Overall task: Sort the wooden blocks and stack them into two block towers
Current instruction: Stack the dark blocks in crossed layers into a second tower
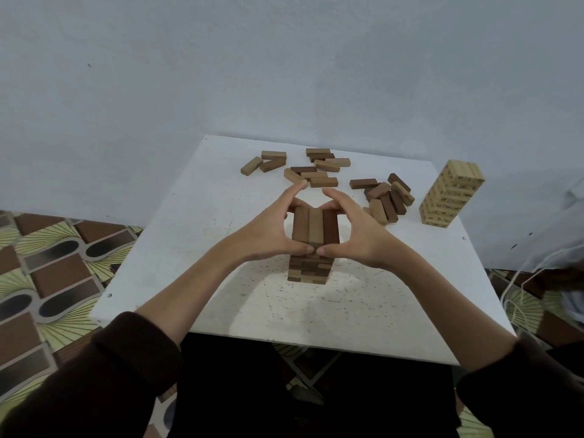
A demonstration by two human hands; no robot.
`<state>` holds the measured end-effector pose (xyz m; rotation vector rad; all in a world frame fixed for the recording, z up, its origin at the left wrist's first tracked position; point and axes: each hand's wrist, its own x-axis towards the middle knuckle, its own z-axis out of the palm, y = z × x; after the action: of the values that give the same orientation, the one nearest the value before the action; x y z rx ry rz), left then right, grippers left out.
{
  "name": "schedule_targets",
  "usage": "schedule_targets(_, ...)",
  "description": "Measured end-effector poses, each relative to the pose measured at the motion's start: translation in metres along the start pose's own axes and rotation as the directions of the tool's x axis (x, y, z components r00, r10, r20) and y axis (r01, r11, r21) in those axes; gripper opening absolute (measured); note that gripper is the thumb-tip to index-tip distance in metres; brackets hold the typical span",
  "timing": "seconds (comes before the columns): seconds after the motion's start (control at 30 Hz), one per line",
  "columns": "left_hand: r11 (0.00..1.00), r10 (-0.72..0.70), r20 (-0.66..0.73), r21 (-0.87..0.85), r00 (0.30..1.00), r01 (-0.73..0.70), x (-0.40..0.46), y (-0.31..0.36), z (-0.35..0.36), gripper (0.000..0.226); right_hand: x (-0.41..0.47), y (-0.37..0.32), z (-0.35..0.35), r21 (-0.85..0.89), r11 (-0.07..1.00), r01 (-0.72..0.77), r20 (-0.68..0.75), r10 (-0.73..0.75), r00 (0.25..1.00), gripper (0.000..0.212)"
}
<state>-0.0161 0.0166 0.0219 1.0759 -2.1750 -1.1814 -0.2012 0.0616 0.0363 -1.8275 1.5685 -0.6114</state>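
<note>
Loose blocks point(319, 172) and pale tower point(450, 194) beyond, seemingly untouched.

My left hand point(268, 229) and my right hand point(357, 230) cup the top of the brown block tower point(311, 248) that stands in the middle of the white table point(363, 311). My thumbs meet at the near face, and my fingers curl round the far side of the top layer, three blocks lying side by side: mid-brown, pale and dark. Beyond my hands, loose brown blocks point(316, 170) lie scattered along the table's far side, with another heap of blocks point(387, 197) to the right. A finished pale block tower point(450, 194) stands near the far right corner. My dark sleeves point(104, 377) frame the bottom, over a patterned floor point(47, 270).
</note>
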Motion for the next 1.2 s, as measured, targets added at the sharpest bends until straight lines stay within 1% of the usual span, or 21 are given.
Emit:
schedule_targets(0.2, 0.997, -0.037, -0.003, -0.075, 0.999, 0.036, 0.002, -0.004, 0.002, 0.103, -0.002, -0.001, 0.001, 0.107, 0.993, -0.045, 0.014, 0.044, 0.999, 0.093)
schedule_targets(0.33, 0.995, -0.022, 0.008, -0.096, 1.0, 0.023, 0.002, -0.004, 0.003, 0.107, -0.001, 0.0, 0.002, 0.154, 0.987, -0.053, 0.02, 0.05, 0.999, 0.096)
schedule_targets(0.43, 0.988, -0.026, 0.019, -0.15, 0.999, 0.029, 0.0, -0.005, 0.0, 0.12, -0.004, 0.004, 0.0, 0.195, 0.98, -0.036, 0.01, 0.035, 0.999, 0.108)
schedule_targets(0.47, 0.98, -0.034, 0.017, -0.196, 0.999, 0.036, -0.002, -0.006, 0.0, 0.126, -0.006, 0.004, 0.0, 0.23, 0.973, -0.031, -0.009, 0.034, 0.999, 0.107)
schedule_targets(0.5, 0.965, -0.042, 0.006, -0.257, 0.999, 0.042, -0.004, -0.005, 0.0, 0.129, -0.008, 0.003, 0.0, 0.277, 0.961, -0.029, -0.039, 0.042, 0.998, 0.102)
schedule_targets(0.53, 0.941, -0.064, -0.01, -0.332, 0.998, 0.057, -0.006, -0.004, 0.001, 0.129, -0.01, 0.002, 0.002, 0.332, 0.943, -0.025, -0.075, 0.053, 0.996, 0.094)
schedule_targets(0.57, 0.906, -0.097, -0.022, -0.417, 0.995, 0.079, -0.008, -0.004, 0.003, 0.123, -0.012, 0.001, 0.006, 0.386, 0.922, -0.031, -0.108, 0.078, 0.991, 0.086)
schedule_targets(0.6, 0.861, -0.129, -0.034, -0.499, 0.991, 0.095, -0.008, -0.006, 0.007, 0.113, -0.013, 0.0, 0.011, 0.444, 0.895, -0.037, -0.135, 0.108, 0.985, 0.081)
schedule_targets(0.67, 0.794, -0.165, -0.054, -0.599, 0.985, 0.1, -0.009, -0.008, 0.015, 0.092, -0.013, 0.001, 0.024, 0.559, 0.828, -0.042, -0.17, 0.164, 0.972, 0.08)
schedule_targets(0.73, 0.781, -0.168, -0.057, -0.616, 0.984, 0.098, -0.011, -0.009, 0.025, 0.088, -0.013, 0.003, 0.037, 0.639, 0.769, -0.032, -0.188, 0.197, 0.962, 0.082)
schedule_targets(0.8, 0.776, -0.177, -0.057, -0.622, 0.983, 0.104, -0.013, -0.01, 0.033, 0.093, -0.015, 0.001, 0.046, 0.673, 0.74, -0.021, -0.203, 0.212, 0.956, 0.084)
schedule_targets(0.9, 0.772, -0.171, -0.061, -0.628, 0.983, 0.095, -0.016, -0.009, 0.039, 0.122, -0.016, -0.001, 0.053, 0.717, 0.697, 0.009, -0.22, 0.213, 0.952, 0.083)
schedule_targets(0.93, 0.777, -0.166, -0.062, -0.623, 0.984, 0.092, -0.017, -0.008, 0.041, 0.129, -0.016, -0.002, 0.054, 0.727, 0.687, 0.012, -0.22, 0.216, 0.951, 0.08)
schedule_targets(1.0, 0.771, -0.156, -0.049, -0.631, 0.986, 0.091, -0.016, -0.007, 0.044, 0.134, -0.016, -0.002, 0.055, 0.736, 0.677, 0.014, -0.217, 0.217, 0.952, 0.071)
schedule_targets(1.03, 0.764, -0.154, -0.042, -0.638, 0.987, 0.092, -0.017, -0.005, 0.045, 0.133, -0.016, -0.003, 0.055, 0.734, 0.679, 0.012, -0.212, 0.213, 0.954, 0.065)
schedule_targets(1.07, 0.759, -0.154, -0.041, -0.644, 0.987, 0.092, -0.017, -0.004, 0.046, 0.128, -0.016, -0.003, 0.056, 0.728, 0.685, 0.005, -0.207, 0.213, 0.955, 0.061)
schedule_targets(1.13, 0.749, -0.169, -0.057, -0.656, 0.984, 0.091, -0.018, 0.0, 0.047, 0.103, -0.015, -0.002, 0.057, 0.729, 0.685, -0.006, -0.191, 0.212, 0.958, 0.051)
schedule_targets(1.17, 0.742, -0.176, -0.061, -0.664, 0.982, 0.092, -0.018, 0.001, 0.047, 0.094, -0.014, -0.002, 0.057, 0.729, 0.684, -0.012, -0.188, 0.217, 0.958, 0.05)
schedule_targets(1.2, 0.737, -0.177, -0.06, -0.67, 0.982, 0.092, -0.018, 0.002, 0.047, 0.09, -0.014, -0.002, 0.057, 0.734, 0.679, -0.011, -0.193, 0.224, 0.955, 0.052)
